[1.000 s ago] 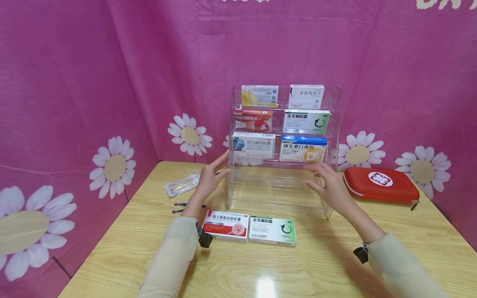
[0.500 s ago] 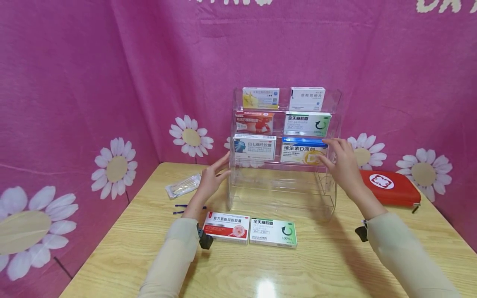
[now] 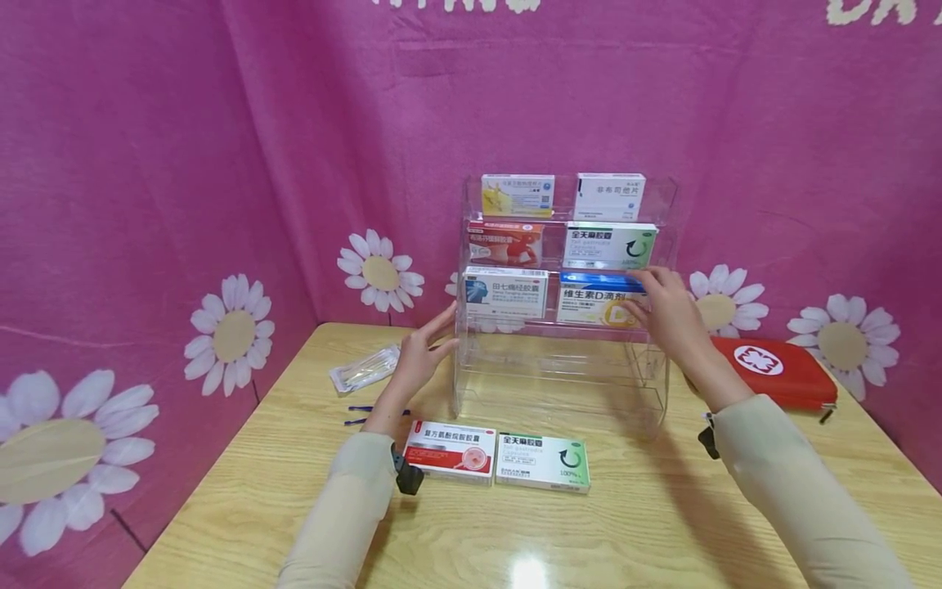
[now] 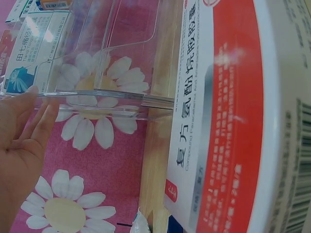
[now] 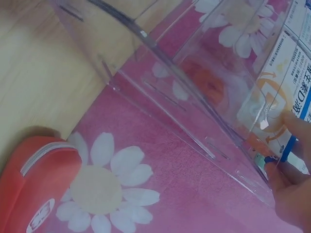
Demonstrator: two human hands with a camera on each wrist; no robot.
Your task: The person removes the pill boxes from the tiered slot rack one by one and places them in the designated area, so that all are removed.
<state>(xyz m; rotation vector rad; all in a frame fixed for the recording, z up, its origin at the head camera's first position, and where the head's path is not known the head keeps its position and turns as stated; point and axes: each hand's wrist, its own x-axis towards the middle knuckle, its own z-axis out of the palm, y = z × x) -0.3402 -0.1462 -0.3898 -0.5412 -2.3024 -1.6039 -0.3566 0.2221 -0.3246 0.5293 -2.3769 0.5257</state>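
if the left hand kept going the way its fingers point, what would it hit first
Probably the clear rack: the left hand is open, its fingertips pointing up and right at the rack's left wall, level with the white box on the lowest filled shelf. Depth is unclear, but they look nearly touching.

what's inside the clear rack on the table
The clear rack holds six medicine boxes, two on each of its top three tiers; its lowest tier shows nothing. The right hand covers part of the blue and white box.
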